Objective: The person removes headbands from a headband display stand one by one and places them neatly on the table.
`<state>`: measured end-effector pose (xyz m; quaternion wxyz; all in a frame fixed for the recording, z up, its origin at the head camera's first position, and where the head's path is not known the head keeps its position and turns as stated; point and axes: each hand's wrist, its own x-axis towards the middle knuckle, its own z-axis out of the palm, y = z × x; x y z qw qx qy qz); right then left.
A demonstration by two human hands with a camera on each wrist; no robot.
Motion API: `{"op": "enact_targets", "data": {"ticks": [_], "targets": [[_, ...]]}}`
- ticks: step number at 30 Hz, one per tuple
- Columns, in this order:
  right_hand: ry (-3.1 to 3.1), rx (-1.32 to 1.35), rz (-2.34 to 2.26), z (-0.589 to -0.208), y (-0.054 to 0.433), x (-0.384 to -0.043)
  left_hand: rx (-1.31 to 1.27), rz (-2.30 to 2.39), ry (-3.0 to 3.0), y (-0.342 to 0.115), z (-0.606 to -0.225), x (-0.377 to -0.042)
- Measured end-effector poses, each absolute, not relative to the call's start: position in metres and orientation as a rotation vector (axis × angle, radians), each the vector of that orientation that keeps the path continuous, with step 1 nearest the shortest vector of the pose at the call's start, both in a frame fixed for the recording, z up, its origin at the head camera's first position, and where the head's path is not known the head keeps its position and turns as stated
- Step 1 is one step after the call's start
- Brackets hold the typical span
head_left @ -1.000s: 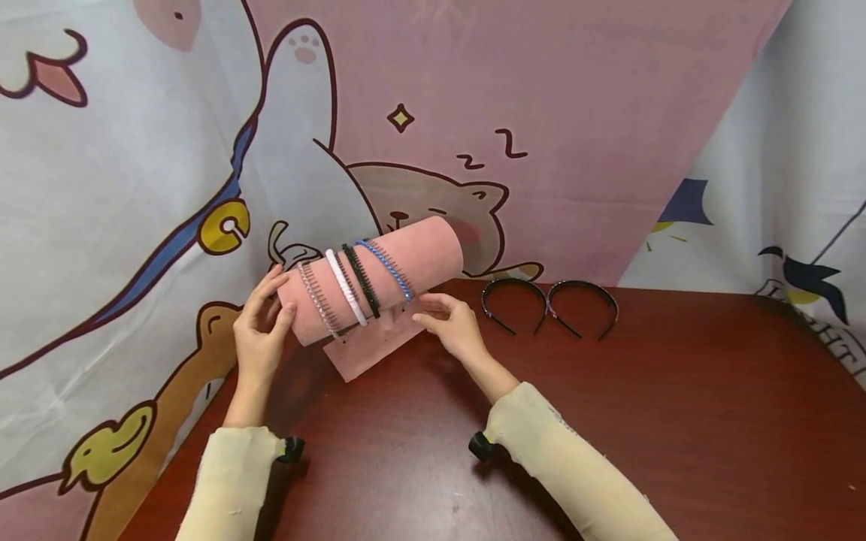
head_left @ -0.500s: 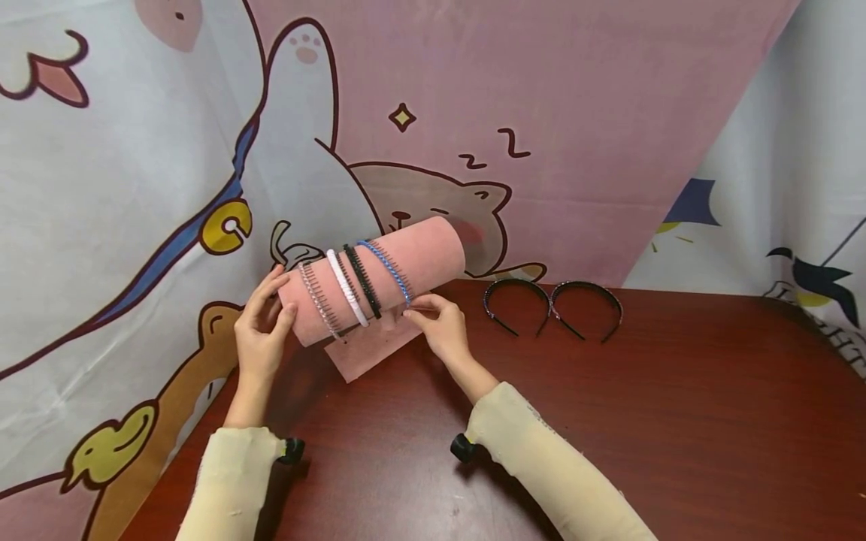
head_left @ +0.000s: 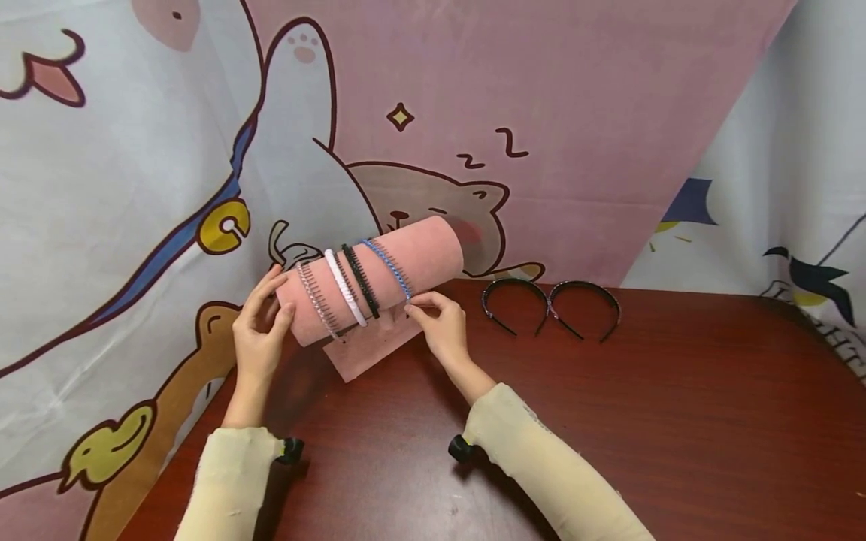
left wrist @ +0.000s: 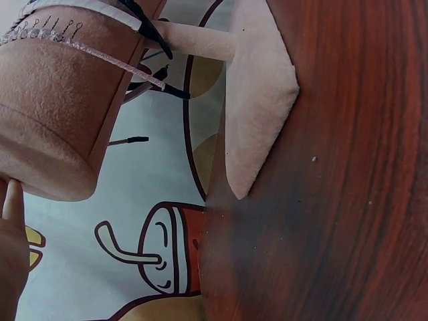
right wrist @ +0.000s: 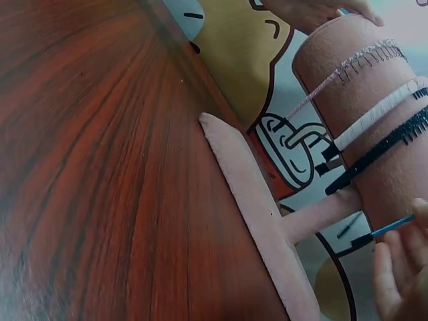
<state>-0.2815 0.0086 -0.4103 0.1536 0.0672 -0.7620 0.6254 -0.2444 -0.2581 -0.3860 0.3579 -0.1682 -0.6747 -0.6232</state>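
Observation:
A pink plush headband stand (head_left: 433,252) has a tilted roll on a short post above a flat base (head_left: 361,359). Around the roll sit a pale pink headband (head_left: 315,299), a white headband (head_left: 346,287), a black headband (head_left: 361,281) and a blue headband (head_left: 389,264), all with comb teeth. My left hand (head_left: 260,327) grips the roll's left end, thumb in front and fingers at the end face. Below the roll, my right hand (head_left: 443,328) pinches the blue headband's lower end. In the right wrist view, the blue headband (right wrist: 393,226) shows its dark tip beyond my fingers (right wrist: 384,271).
Two dark, glittery headbands, a left one (head_left: 489,300) and a right one (head_left: 614,304), lie side by side at the back of the brown table (head_left: 609,421). A cartoon-printed cloth (head_left: 575,113) hangs close behind the stand and along the left.
My right hand has moved left from beside the roll and taken the blue headband's lower end. That headband has shifted very slightly. My left hand stays on the stand.

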Motion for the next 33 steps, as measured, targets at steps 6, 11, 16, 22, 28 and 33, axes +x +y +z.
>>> {"op": "enact_targets", "data": {"ticks": [6,11,16,22,28,33], "targets": [[-2.055,0.215,1.722,-0.408,0.017,-0.286,-0.409,-1.602,-1.759,-0.261,-0.387,-0.244],[-2.010,0.238,1.679,-0.405,0.025,-0.292,-0.409,-1.604,-1.761,-0.260,-0.388,-0.245],[-2.018,0.248,1.637,-0.400,0.036,-0.298,-0.396,-1.586,-1.772,-0.260,-0.387,-0.245],[-2.013,0.276,1.654,-0.390,0.048,-0.303,-0.429,-1.594,-1.744,-0.259,-0.385,-0.244],[-2.014,0.243,1.682,-0.385,0.061,-0.311,-0.424,-1.592,-1.748,-0.260,-0.387,-0.245],[-2.029,0.208,1.655,-0.384,0.071,-0.316,-0.425,-1.589,-1.748,-0.260,-0.387,-0.245]]}}
